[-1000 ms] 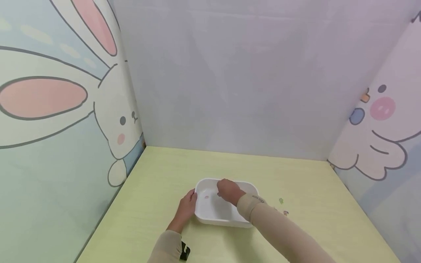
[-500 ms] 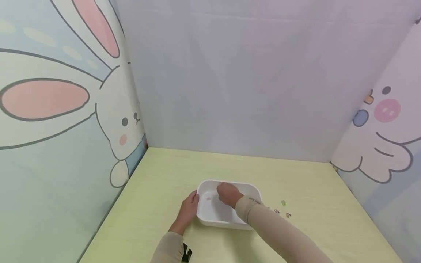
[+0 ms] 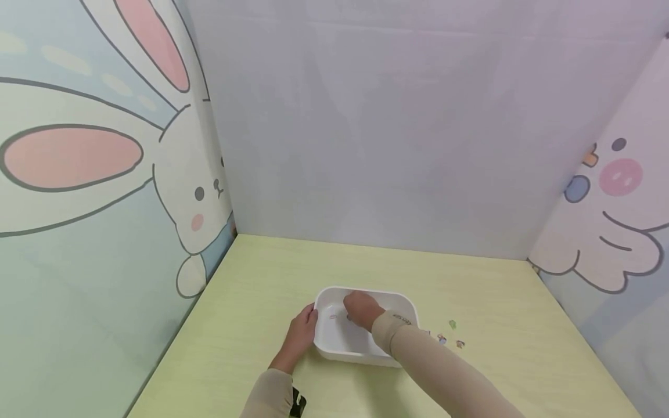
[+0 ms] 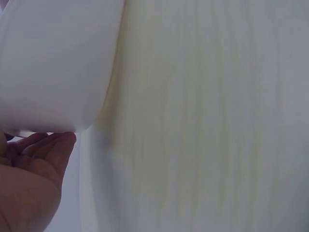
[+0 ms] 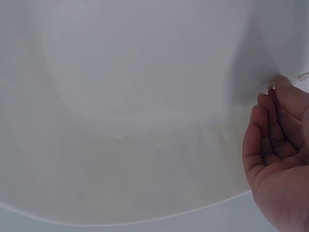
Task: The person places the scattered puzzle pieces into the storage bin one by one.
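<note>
A white rectangular plastic basin (image 3: pixel 334 341) with rounded corners sits on the table. My left hand (image 3: pixel 300 334) grips its left end, and in the left wrist view the fingertips (image 4: pixel 65 145) lie against the basin's outside. My right hand (image 3: pixel 363 309) is inside the basin, low over its floor. Between thumb and index finger it pinches a small flat piece (image 5: pixel 271 86), mostly hidden by the fingertips. Another small pinkish piece (image 3: pixel 333 317) lies on the basin floor, left of the right hand.
On the pale yellow table (image 3: pixel 282 261), right of the basin, lie several small pieces, among them a green one (image 3: pixel 452 324) and a multicoloured one (image 3: pixel 460 343). A black object (image 3: pixel 298 403) shows beside the left sleeve. Cartoon-printed side walls and a plain back wall enclose the table.
The head view has shifted slightly, so the scene sits a little further right and lower. The right hand stays low inside the basin, and the left hand keeps its grip.
</note>
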The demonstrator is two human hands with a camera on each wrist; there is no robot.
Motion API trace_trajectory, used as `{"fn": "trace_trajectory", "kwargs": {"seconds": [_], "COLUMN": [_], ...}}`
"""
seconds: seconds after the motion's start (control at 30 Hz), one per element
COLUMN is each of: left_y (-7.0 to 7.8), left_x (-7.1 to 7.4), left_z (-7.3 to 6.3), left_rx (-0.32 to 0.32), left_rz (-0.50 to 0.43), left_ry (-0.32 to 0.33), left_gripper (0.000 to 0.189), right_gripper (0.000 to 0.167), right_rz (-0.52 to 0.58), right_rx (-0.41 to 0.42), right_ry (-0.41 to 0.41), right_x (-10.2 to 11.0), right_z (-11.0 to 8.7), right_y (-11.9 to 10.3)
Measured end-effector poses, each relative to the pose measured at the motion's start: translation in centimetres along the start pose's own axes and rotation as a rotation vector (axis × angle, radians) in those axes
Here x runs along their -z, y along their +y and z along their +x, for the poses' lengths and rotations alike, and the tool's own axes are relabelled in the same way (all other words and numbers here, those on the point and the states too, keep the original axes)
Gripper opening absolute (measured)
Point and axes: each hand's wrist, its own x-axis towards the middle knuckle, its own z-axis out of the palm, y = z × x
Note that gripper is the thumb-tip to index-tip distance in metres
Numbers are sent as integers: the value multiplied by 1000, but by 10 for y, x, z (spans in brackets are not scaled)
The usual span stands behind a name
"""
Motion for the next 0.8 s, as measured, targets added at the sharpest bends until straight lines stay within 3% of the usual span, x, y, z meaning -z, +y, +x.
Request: {"fn": "trace_trajectory", "kwargs": {"seconds": [0.4,0.8], "left_y": [2,1], "left_x": [0,0], "left_z": [0,0], "left_rx": [2,18], "left_rz": [-5,5], "left_ry": [-4,-4], "left_gripper": [39,39], "right_gripper": [16,19], "right_rz": [13,226], "right_rx": [1,-93], "right_ry": [-27,-102], "right_x": [6,16], "right_z": [-3,-10], "right_y": [1,8]}}
